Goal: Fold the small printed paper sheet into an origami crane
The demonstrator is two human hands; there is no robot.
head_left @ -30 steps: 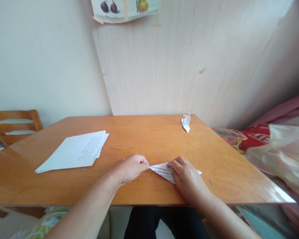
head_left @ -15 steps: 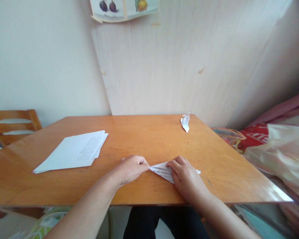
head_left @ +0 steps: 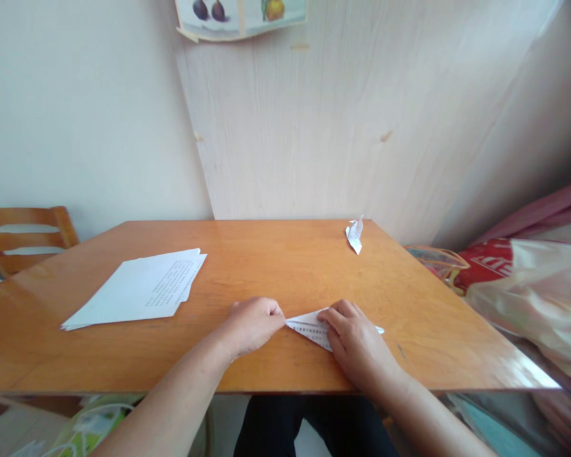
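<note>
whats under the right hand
Folded paper: its printed left part and a small white tip at the right stick out from beneath the right hand. The stretch between is covered, so its folds cannot be seen.

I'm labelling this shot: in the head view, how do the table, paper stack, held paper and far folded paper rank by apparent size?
1. Table
2. Paper stack
3. Held paper, partly covered
4. Far folded paper; it lies farther from the camera, so the last two's true order is unsure.
</note>
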